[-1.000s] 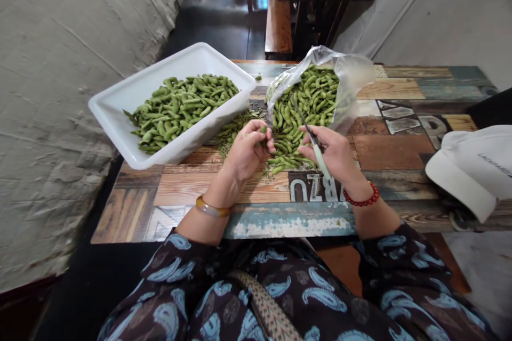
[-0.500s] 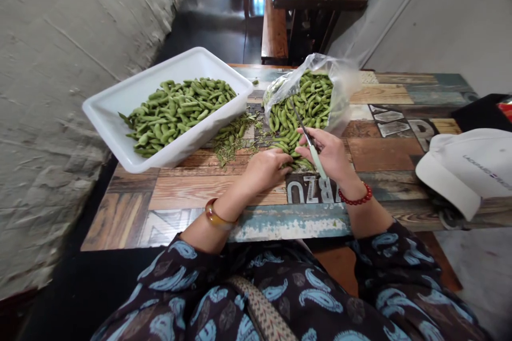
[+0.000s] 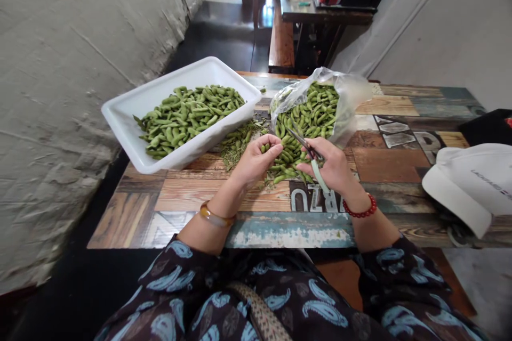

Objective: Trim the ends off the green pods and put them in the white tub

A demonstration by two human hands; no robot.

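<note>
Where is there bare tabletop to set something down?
Bare patches of the multicoloured wood-patterned tabletop show between the clear plastic bag and white brimmed cap, and at the near left corner, before the white rectangular plastic tub. Crowded: the middle, with loose green pods, green trimmings, left hand, right hand and pale-handled metal scissors.

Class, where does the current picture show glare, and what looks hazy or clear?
Head view: bright glare marks the dark floor beside the bench; also in the head view, the bag looks hazy at its right edge, while the left hand and scissors look fairly clear.
</note>
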